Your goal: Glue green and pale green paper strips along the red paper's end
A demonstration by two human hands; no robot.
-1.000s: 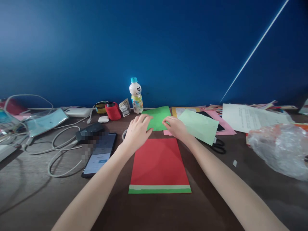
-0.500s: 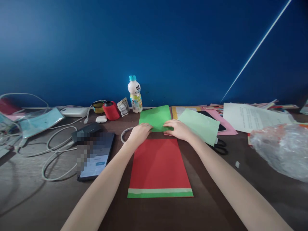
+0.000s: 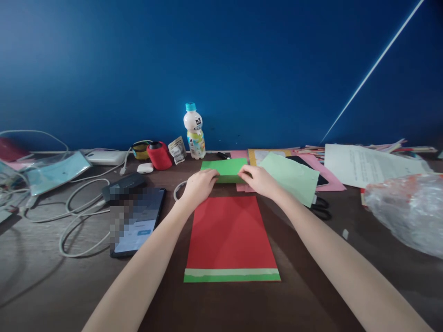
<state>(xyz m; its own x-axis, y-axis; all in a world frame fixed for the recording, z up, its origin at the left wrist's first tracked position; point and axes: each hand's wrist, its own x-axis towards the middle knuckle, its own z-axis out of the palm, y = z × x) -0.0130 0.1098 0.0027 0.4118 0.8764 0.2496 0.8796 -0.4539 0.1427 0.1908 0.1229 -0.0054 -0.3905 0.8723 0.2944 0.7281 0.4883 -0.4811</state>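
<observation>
A bright green paper (image 3: 226, 168) is held by its two sides above the far edge of a red sheet, its near part bent downward. My left hand (image 3: 204, 184) has its fingers closed on the left end, and my right hand (image 3: 256, 179) pinches the right end. Flat on the table lies the red sheet (image 3: 228, 230), with a pale green strip and a darker green strip along its near edge. A light green paper (image 3: 292, 177) rests just right of my right hand.
Left are a tablet (image 3: 141, 226), a black box (image 3: 124, 186) and white cables. A bottle (image 3: 194, 131) stands by the blue wall, near a red pouch (image 3: 159, 156). Scissors (image 3: 321, 209), a printed sheet (image 3: 367, 166) and crumpled plastic (image 3: 408, 212) lie right.
The green paper now looks shorter front to back, its near part bent down. A black object and pink paper show behind it. The view has shifted slightly.
</observation>
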